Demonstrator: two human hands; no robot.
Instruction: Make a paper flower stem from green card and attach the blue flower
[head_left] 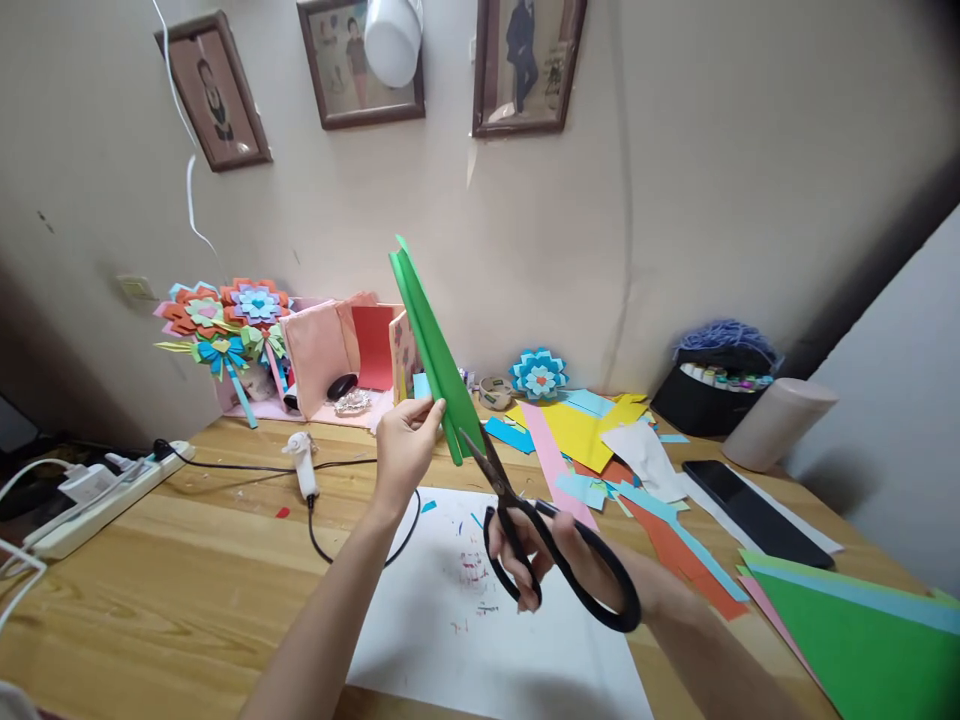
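Observation:
My left hand (406, 448) pinches a folded sheet of green paper (439, 360), holding it up at a slant above the table. The fingers and loop handles of black scissors (517, 505) are in my right hand (574, 560), with the blades slightly parted. Their tips point up and left at the lower end of the green paper; whether they touch it I cannot tell. Beneath both hands lies a large white sheet (495, 650) with colored marks and small blue scraps on it.
Colored paper scraps (570, 430), a phone (754, 510) and stacked green sheets (870, 630) lie to the right. A glue gun (302, 465) with its cord and a power strip (112, 500) are at left. Paper flowers (259, 305) and a pink box (322, 365) stand behind.

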